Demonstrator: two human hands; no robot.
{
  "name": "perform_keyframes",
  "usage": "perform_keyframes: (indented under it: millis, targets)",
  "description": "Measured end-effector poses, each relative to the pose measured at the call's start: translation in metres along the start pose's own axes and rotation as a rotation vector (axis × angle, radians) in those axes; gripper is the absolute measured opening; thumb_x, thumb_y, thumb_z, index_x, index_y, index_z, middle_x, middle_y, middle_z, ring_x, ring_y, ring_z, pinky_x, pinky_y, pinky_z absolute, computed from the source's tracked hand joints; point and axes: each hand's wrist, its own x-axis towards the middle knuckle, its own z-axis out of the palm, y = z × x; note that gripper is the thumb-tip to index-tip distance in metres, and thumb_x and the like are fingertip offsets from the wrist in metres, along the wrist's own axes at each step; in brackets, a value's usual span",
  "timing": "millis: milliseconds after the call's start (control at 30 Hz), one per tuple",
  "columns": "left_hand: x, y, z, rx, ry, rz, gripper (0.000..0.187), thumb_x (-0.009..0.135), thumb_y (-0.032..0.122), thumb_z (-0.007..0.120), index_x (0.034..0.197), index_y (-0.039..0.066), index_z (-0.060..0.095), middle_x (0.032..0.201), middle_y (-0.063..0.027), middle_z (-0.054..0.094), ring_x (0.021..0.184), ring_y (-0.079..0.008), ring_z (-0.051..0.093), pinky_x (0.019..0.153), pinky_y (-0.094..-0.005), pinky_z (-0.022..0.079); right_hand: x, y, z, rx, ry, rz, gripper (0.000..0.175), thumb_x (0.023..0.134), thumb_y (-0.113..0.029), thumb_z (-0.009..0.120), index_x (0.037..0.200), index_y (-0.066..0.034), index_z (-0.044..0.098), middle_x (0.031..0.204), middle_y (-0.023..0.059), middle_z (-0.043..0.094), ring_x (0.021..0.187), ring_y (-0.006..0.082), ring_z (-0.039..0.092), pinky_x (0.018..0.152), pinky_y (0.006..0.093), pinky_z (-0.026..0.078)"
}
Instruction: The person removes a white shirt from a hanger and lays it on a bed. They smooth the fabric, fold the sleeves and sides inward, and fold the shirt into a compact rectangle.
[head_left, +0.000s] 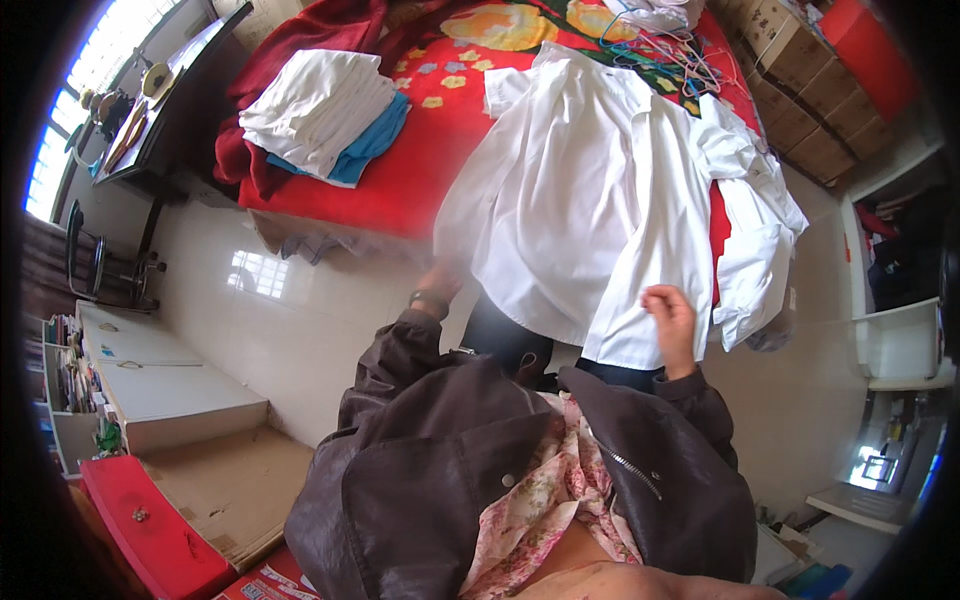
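Note:
A white short-sleeved button shirt (559, 180) lies spread open, collar away from me, its lower part hanging over the near edge of the bed. My right hand (671, 322) is over the front panel near the hem, fingers curled. Whether it pinches the cloth is unclear. At the shirt's left edge is my left hand (439, 285), blurred, with a dark band on the wrist; its fingers are hard to make out. More white garments (757, 247) lie bunched along the bed's right edge, beside the shirt.
On the red floral bed cover (427, 180), a stack of folded white clothes (315, 105) rests on a blue garment (371, 142). Several thin hangers (675, 56) lie tangled at the far right. Cardboard boxes (810, 97) stand beyond the bed. A white cabinet (165, 367) is at left.

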Motion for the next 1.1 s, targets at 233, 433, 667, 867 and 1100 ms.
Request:
perform_keyframes:
  millis: [233, 433, 667, 867, 1100]
  targets:
    - [-0.025, 0.031, 0.031, -0.451, -0.168, 0.075, 0.049, 0.087, 0.036, 0.063, 0.12, 0.007, 0.042, 0.109, -0.009, 0.045, 0.093, -0.0204, 0.043, 0.08, -0.0332, 0.038, 0.02, -0.021, 0.093, -0.309, -0.548, -0.087, 0.027, 0.089, -0.014, 0.059, 0.113, -0.0022, 0.06, 0.107, 0.0088, 0.065, 0.096, 0.0181, 0.062, 0.084, 0.0299, 0.048]
    - [-0.095, 0.092, 0.076, -0.507, -0.598, 0.11, 0.018, 0.094, 0.025, 0.055, 0.099, 0.008, 0.06, 0.077, -0.0032, 0.064, 0.055, -0.0118, 0.055, 0.054, -0.0235, 0.047, 0.034, -0.007, 0.112, 0.037, -0.581, 0.175, 0.031, 0.095, -0.017, 0.053, 0.122, -0.0016, 0.054, 0.112, 0.0094, 0.061, 0.1, 0.0178, 0.06, 0.087, 0.0311, 0.047]
    - [-0.162, 0.021, 0.208, 0.672, -0.842, 0.044, 0.033, 0.092, 0.028, 0.059, 0.112, 0.001, 0.062, 0.094, -0.01, 0.069, 0.081, -0.0187, 0.066, 0.073, -0.0283, 0.052, 0.071, -0.004, 0.085, 1.223, -0.535, 0.432, 0.078, 0.094, -0.063, 0.03, 0.141, -0.0003, 0.034, 0.139, 0.019, 0.044, 0.123, 0.0324, 0.047, 0.105, 0.0427, 0.037]
    - [-0.146, 0.013, 0.184, 1.064, -0.983, 0.025, 0.034, 0.094, 0.026, 0.057, 0.115, 0.0, 0.06, 0.09, -0.01, 0.068, 0.086, -0.0173, 0.066, 0.07, -0.0256, 0.052, 0.059, 0.041, 0.042, 1.008, -0.131, 0.538, 0.059, 0.091, -0.046, 0.054, 0.129, -0.0021, 0.048, 0.12, 0.0144, 0.058, 0.11, 0.0283, 0.057, 0.096, 0.0426, 0.045]
    - [-0.113, 0.038, 0.098, 0.921, -0.25, 0.608, 0.067, 0.078, 0.022, 0.077, 0.131, 0.0, 0.044, 0.107, -0.0113, 0.059, 0.093, -0.018, 0.059, 0.083, -0.03, 0.05, 0.049, 0.067, 0.026, 0.699, -0.086, 0.689, 0.031, 0.083, -0.011, 0.067, 0.111, -0.0001, 0.06, 0.108, 0.0078, 0.064, 0.098, 0.0184, 0.061, 0.09, 0.0366, 0.048]
